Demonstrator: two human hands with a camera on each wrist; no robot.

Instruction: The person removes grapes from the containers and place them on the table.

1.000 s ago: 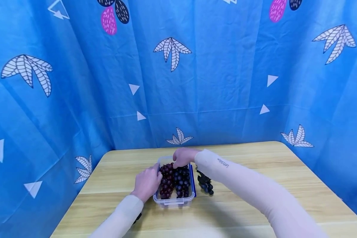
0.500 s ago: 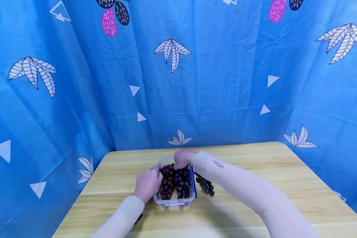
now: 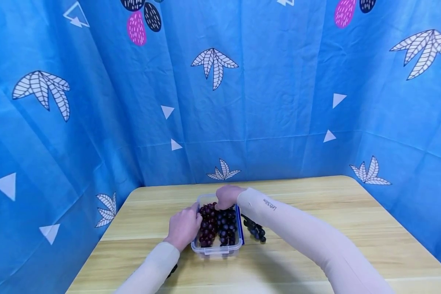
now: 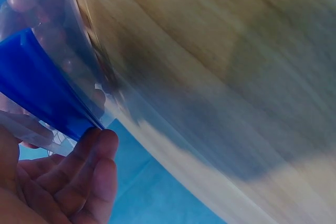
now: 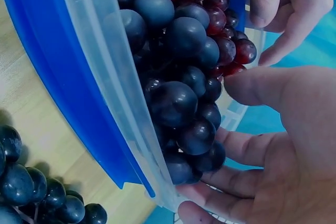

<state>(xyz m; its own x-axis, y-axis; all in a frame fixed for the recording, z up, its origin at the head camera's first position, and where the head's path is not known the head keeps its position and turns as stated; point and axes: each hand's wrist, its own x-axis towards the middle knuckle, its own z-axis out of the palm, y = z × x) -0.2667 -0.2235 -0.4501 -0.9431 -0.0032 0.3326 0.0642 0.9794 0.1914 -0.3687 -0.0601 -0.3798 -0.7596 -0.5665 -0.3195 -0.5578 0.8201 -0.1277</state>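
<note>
While left fingers (image 4: 106, 144) grip the container (image 3: 216, 249), inside, right fingers (image 5: 242, 148) around dark grapes (image 5: 174, 103).

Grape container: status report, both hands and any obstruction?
Left hand gripping container at left side. Right hand holding dark grapes inside, beside red grapes. Second dark bunch outside, right; nothing visibly blocking.

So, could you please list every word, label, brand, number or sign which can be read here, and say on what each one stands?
"LetsSlim": on the right sleeve, upside down in the head view, small and slightly blurred.
No other text can be read: I see none on the box, and the curtain shows printed shapes.
</note>
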